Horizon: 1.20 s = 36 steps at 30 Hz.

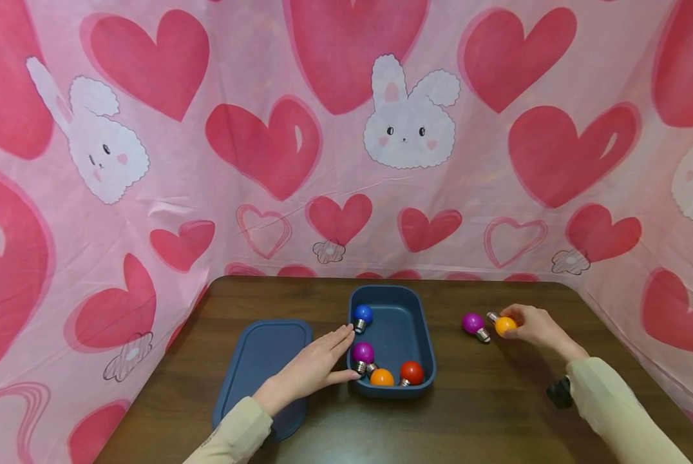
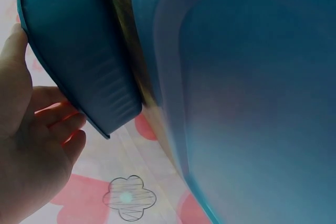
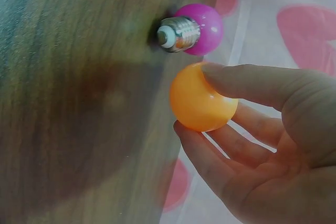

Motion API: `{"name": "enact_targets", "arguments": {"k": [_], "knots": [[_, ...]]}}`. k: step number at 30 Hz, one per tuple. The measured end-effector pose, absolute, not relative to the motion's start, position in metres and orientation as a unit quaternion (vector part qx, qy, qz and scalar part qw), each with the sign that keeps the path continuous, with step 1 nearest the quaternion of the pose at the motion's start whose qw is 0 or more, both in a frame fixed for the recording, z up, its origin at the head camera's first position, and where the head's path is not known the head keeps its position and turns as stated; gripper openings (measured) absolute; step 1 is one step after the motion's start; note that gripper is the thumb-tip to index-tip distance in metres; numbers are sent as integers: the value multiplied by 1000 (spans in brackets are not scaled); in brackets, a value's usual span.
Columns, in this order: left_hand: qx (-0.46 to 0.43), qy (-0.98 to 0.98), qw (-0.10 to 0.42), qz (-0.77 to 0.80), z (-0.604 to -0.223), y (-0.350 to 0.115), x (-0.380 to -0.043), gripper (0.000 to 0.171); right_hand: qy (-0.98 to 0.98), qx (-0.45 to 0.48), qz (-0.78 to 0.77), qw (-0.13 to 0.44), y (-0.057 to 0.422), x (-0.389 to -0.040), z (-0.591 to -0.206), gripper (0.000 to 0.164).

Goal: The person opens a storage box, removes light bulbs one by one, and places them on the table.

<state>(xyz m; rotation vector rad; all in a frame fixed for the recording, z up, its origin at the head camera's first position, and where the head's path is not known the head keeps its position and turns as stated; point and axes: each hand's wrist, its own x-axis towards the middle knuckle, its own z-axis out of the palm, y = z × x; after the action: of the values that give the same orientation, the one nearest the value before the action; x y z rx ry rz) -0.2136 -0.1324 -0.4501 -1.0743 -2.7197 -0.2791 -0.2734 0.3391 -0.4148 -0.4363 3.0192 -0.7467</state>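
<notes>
My right hand (image 1: 536, 328) holds an orange light bulb (image 3: 199, 98) by its round globe, between thumb and fingers. Its metal base points away to the left in the head view. Just left of it, a purple light bulb (image 1: 473, 323) lies on the table. My left hand (image 1: 312, 367) touches the left rim of a dark blue box (image 1: 429, 348), its fingers mostly straight. Inside the box, a blue bulb (image 1: 363, 314) lies at the back left, a purple bulb (image 1: 363, 352) nearer the front, and an orange bulb (image 1: 382, 377) and a red bulb (image 1: 412, 372) along the front wall.
A flat dark blue lid (image 1: 265, 354) lies left of the box, partly under my left forearm. The brown wooden table (image 1: 468, 412) meets a pink curtain (image 1: 335, 180) with hearts and rabbits at the back and sides.
</notes>
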Motion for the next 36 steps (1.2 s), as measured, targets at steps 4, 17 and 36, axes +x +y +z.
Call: {"name": "enact_targets", "arguments": {"k": [4, 17, 36], "knots": [[-360, -923, 94, -101, -449, -132, -213, 77, 964, -132, -232, 1, 341, -273, -419, 39], [-360, -923, 87, -103, -453, -133, -215, 77, 963, -125, -240, 24, 341, -273, -428, 39], [-353, -926, 85, -103, -452, -133, -215, 78, 966, -123, -226, 39, 341, -277, -430, 42]]}}
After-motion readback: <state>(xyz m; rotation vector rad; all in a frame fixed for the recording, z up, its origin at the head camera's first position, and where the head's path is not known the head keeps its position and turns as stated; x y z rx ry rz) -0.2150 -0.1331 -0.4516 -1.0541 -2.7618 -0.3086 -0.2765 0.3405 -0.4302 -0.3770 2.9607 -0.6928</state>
